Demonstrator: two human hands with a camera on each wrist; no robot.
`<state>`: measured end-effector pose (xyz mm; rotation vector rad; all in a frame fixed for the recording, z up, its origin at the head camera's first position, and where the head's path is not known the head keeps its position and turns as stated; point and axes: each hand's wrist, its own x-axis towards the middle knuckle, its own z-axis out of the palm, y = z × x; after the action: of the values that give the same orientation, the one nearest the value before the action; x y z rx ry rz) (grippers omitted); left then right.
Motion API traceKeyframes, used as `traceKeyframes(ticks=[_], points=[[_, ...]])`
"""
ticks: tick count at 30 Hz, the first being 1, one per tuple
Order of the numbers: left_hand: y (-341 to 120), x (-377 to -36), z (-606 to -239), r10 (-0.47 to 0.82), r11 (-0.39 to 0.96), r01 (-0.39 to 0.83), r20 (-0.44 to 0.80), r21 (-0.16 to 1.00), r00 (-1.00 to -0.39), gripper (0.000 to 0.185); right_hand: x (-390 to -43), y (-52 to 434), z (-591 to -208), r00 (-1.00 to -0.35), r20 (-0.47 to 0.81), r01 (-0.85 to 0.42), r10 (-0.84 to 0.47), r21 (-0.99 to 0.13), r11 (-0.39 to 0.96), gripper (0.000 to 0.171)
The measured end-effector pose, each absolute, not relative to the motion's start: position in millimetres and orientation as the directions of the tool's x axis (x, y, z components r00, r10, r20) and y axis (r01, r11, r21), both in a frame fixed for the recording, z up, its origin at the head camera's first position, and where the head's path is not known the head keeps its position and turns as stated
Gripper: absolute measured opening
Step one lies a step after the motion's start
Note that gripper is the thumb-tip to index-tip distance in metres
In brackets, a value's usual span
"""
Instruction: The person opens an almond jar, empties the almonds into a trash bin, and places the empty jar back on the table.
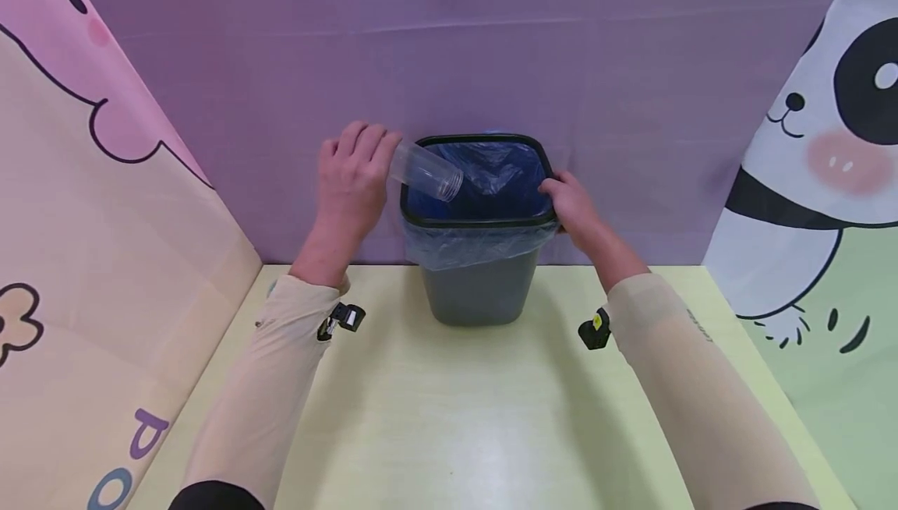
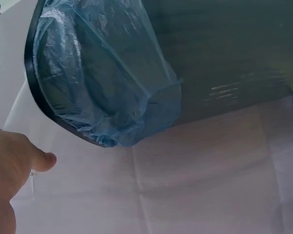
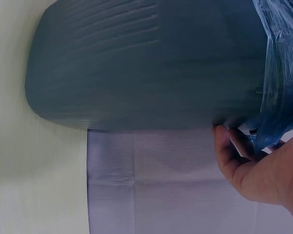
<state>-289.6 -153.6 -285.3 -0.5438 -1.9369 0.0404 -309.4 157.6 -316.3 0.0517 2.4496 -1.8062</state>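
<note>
In the head view a grey trash bin [image 1: 480, 292] stands on the table, lined with a blue plastic bag [image 1: 484, 171] that folds out under its black rim. My left hand [image 1: 356, 171] grips a clear plastic bottle [image 1: 428, 172] above the bin's left rim. Its ringed end points down and right, over the opening. My right hand [image 1: 571, 202] holds the bin's right rim, thumb on top; the right wrist view has its fingers [image 3: 223, 151] curled under the bag's edge, against the bin wall. The left wrist view catches just the thumb side of the left hand [image 2: 12, 165].
The pale yellow table [image 1: 449, 409] carries the bin near its back edge. A purple backdrop [image 1: 421, 65] rises right behind it. Cartoon-printed panels flank the table, one at left [image 1: 105, 221] and one with a panda at right [image 1: 807, 175].
</note>
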Motion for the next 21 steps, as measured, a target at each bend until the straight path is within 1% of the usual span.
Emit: traceKeyframes(ticks=[6, 11, 16, 21], points=[[-158, -288, -291, 0.298, 0.927, 0.333, 0.879, -0.173, -0.372, 0.027, -309, 154, -317, -0.996, -0.087, 0.074, -0.034, -0.953, 0.293, 0.056], [-164, -287, -296, 0.214, 0.939, 0.335, 0.895, -0.078, -0.391, 0.039, -309, 154, -316, -0.997, -0.074, 0.061, -0.035, -0.953, 0.298, 0.055], [-166, -286, -300, 0.146, 0.942, 0.337, 0.905, -0.003, -0.400, 0.043, -309, 156, -317, -0.997, -0.075, 0.061, -0.034, -0.951, 0.304, 0.054], [-169, -284, -307, 0.080, 0.936, 0.341, 0.889, 0.089, -0.451, 0.052, -309, 158, -318, -0.995, -0.092, 0.077, -0.038, -0.955, 0.288, 0.056]])
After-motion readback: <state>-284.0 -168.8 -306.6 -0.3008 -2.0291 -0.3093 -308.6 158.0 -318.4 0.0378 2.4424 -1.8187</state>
